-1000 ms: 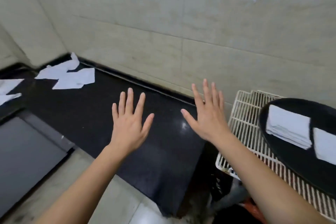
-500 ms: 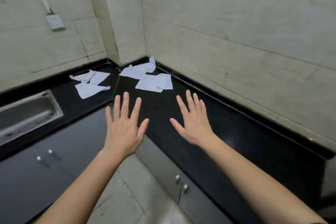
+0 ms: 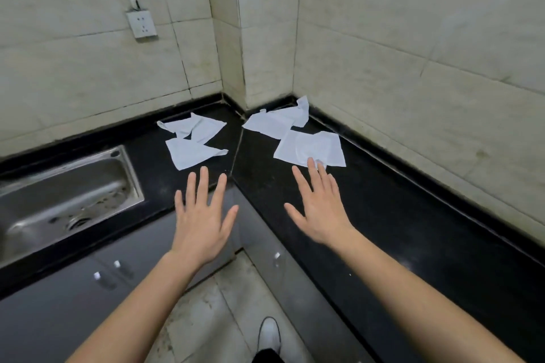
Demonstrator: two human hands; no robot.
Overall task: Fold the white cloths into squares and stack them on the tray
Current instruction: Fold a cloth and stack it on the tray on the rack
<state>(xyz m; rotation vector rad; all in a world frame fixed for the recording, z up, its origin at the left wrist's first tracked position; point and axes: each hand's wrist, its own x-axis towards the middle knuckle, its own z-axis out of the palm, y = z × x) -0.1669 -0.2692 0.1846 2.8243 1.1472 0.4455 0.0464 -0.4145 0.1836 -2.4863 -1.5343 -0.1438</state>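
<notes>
Several unfolded white cloths lie on the black counter [image 3: 398, 215] in the corner. One flat cloth [image 3: 312, 146] is nearest my right hand [image 3: 320, 209], whose fingertips reach its near edge. Behind it lies a crumpled cloth [image 3: 277, 122] against the wall. Left of the counter seam are a triangular cloth [image 3: 191, 153] and a rumpled cloth [image 3: 194, 127]. My left hand [image 3: 202, 216] hovers flat just short of the triangular cloth. Both hands are open and hold nothing. The tray is out of view.
A steel sink [image 3: 62, 197] is set in the counter at the left. A wall socket [image 3: 141, 23] sits above it. Grey cabinet doors [image 3: 88, 298] run below the counter. My white shoe [image 3: 269, 334] stands on the tiled floor.
My view swung left from the tray and rack to the counter corner, and I came closer. Both open hands advanced toward the cloths; the right fingertips now reach the nearest cloth.
</notes>
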